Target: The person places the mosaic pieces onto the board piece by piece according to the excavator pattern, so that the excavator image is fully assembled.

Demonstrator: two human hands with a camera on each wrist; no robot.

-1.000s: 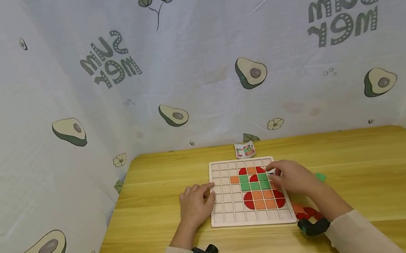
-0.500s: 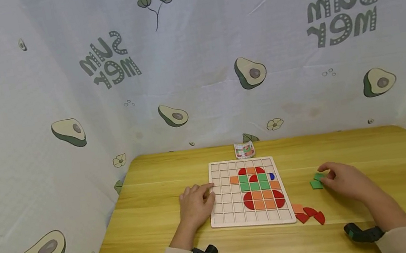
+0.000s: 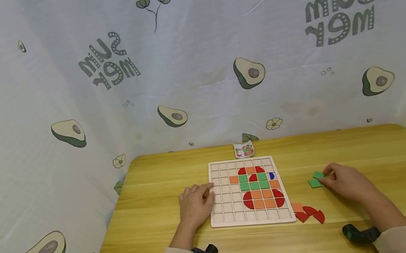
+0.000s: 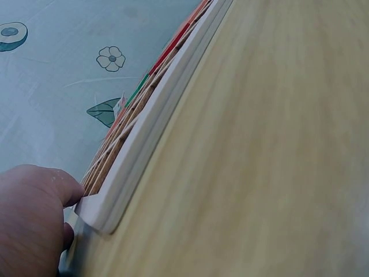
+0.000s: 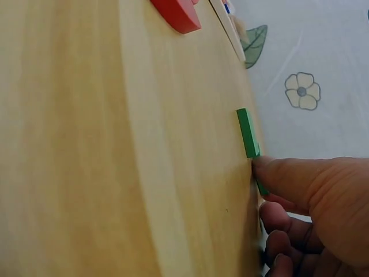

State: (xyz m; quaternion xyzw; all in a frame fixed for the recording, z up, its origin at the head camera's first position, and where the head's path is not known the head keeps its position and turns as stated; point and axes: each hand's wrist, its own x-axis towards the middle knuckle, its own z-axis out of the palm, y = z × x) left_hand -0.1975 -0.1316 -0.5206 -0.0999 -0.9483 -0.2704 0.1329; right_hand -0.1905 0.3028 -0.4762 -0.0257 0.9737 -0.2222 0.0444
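Observation:
My left hand (image 3: 196, 203) rests at the left edge of a wooden grid board (image 3: 228, 218), its thumb and index fingertips touching the rim. In the left wrist view the board's corner (image 4: 95, 210) meets a fingertip. My right hand (image 3: 349, 182) is on the table right of the board and pinches a green square tile (image 3: 318, 175) between thumb and index finger. Another green square tile (image 3: 315, 183) lies flat just beside it. The right wrist view has a green tile (image 5: 247, 133) in front of the thumb. Red, orange and green tiles and a blue half-round piece (image 3: 271, 176) fill some cells.
Below the green tiles, red quarter-round tiles (image 3: 319, 216) and an orange tile (image 3: 297, 208) lie against the board's lower right corner. A small curled pattern card (image 3: 244, 150) stands behind the board. A printed curtain (image 3: 199, 55) hangs along the table's back edge.
My right hand has left the board's right side and moved right to the green tiles, where it now pinches one. The blue piece shows uncovered in its cell. My left hand has stayed put.

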